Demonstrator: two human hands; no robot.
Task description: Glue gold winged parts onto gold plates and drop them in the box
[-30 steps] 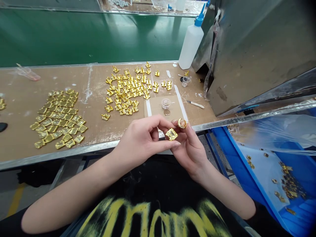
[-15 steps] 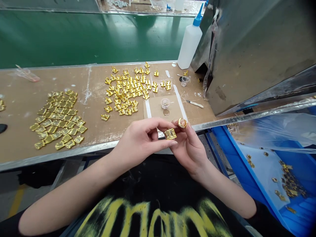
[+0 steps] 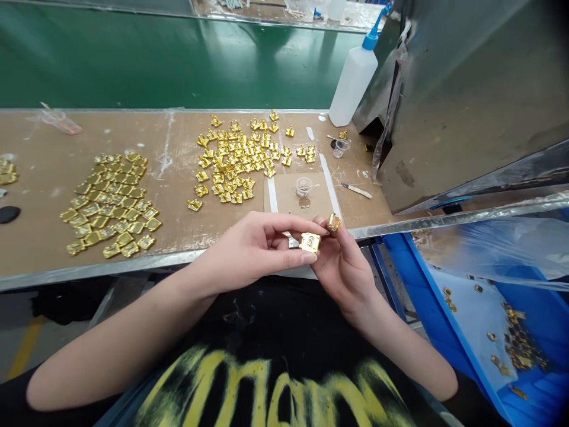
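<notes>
My left hand (image 3: pixel 253 246) is closed, pinching a square gold plate (image 3: pixel 310 242) with a shiny recessed face between thumb and fingers. A small grey-white piece shows behind it, near the curled fingers; I cannot make out what it is. My right hand (image 3: pixel 349 267) is closed too, and its thumb and fingertips grip a small gold ring-like piece (image 3: pixel 333 222), turned side-on. Both hands meet in front of the bench edge, the two gold parts close but apart. Beyond them a small clear cup (image 3: pixel 303 187) with a thin stick stands on a cardboard square (image 3: pixel 284 204).
Many gold ring-like pieces (image 3: pixel 240 155) are spread mid-bench, and square gold plates (image 3: pixel 118 204) lie in rows at left. A white bottle (image 3: pixel 353 83) with blue nozzle stands at back right, near a knife (image 3: pixel 357 190). A blue bin (image 3: pixel 448 332) holding gold parts sits lower right.
The ring-like piece in my right hand has turned from showing its open loop to side-on. The plate in my left hand is tilted differently. The view has shifted slightly left.
</notes>
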